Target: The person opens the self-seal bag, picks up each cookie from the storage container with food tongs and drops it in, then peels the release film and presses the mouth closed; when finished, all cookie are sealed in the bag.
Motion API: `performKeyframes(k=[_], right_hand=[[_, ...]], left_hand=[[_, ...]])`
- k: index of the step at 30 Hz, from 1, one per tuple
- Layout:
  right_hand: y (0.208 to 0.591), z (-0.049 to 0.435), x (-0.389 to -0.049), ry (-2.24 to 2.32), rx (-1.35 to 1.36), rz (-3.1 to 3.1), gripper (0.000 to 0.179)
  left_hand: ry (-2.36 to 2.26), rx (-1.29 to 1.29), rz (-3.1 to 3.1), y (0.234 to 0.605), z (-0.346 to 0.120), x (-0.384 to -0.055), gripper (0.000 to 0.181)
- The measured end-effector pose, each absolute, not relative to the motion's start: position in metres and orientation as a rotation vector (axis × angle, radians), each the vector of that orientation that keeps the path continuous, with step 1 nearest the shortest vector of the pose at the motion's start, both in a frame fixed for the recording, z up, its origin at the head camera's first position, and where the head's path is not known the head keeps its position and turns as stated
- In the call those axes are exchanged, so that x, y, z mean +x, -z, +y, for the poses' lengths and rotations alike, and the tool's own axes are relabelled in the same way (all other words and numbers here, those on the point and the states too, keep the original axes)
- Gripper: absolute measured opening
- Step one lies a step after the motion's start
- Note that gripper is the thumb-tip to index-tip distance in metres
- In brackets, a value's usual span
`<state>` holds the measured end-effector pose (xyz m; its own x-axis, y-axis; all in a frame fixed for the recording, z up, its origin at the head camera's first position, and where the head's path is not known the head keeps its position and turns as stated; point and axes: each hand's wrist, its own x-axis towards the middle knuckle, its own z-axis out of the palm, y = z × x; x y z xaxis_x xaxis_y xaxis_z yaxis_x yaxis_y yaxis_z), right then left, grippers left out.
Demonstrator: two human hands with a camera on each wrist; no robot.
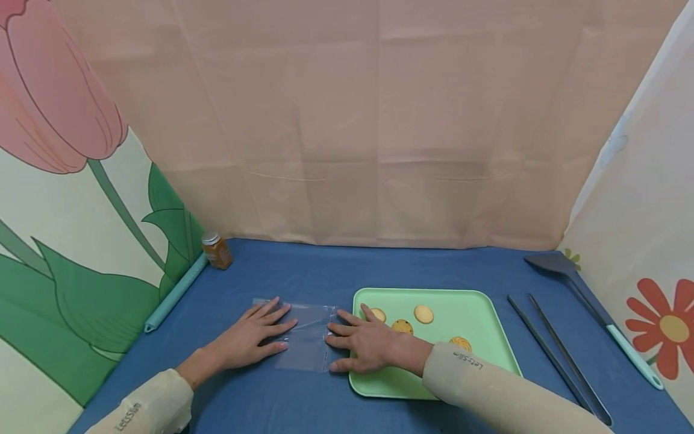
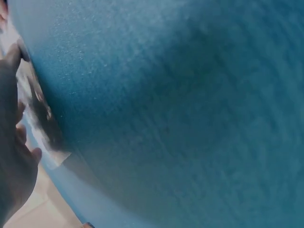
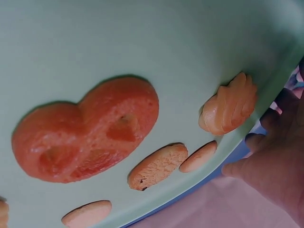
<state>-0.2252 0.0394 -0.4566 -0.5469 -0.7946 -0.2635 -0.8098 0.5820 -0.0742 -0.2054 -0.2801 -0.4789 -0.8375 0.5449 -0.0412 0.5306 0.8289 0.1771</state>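
A clear plastic bag (image 1: 306, 346) lies flat on the blue cloth. My left hand (image 1: 252, 337) rests with spread fingers on its left part; in the left wrist view the same hand (image 2: 14, 156) shows beside the shiny bag (image 2: 40, 114). Fingers of my right hand (image 1: 365, 343) touch the bag's right edge, while the palm is over the left rim of a light green tray (image 1: 434, 295). Several cookies lie on the tray, among them a round plain cookie (image 1: 424, 314), a chip cookie (image 1: 402, 326), a swirl cookie (image 3: 232, 104) and a pretzel-shaped cookie (image 3: 90, 135). My right forearm hides part of the tray.
Right of the tray lie dark tongs (image 1: 564, 355) and a spatula (image 1: 582, 295) with a pale teal handle. A brown jar (image 1: 218, 251) with a silver lid stands at the back left, near a teal roll (image 1: 176, 292) along the left wall.
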Motion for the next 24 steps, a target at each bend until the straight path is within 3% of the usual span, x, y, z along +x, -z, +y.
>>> performKeyframes(k=[24], right_hand=[[0.4574, 0.0392, -0.2246, -0.093, -1.32, 2.546, 0.066]], left_hand=[[-0.683, 0.851, 2.966, 0.471, -0.2835, -0.2023, 0.039]])
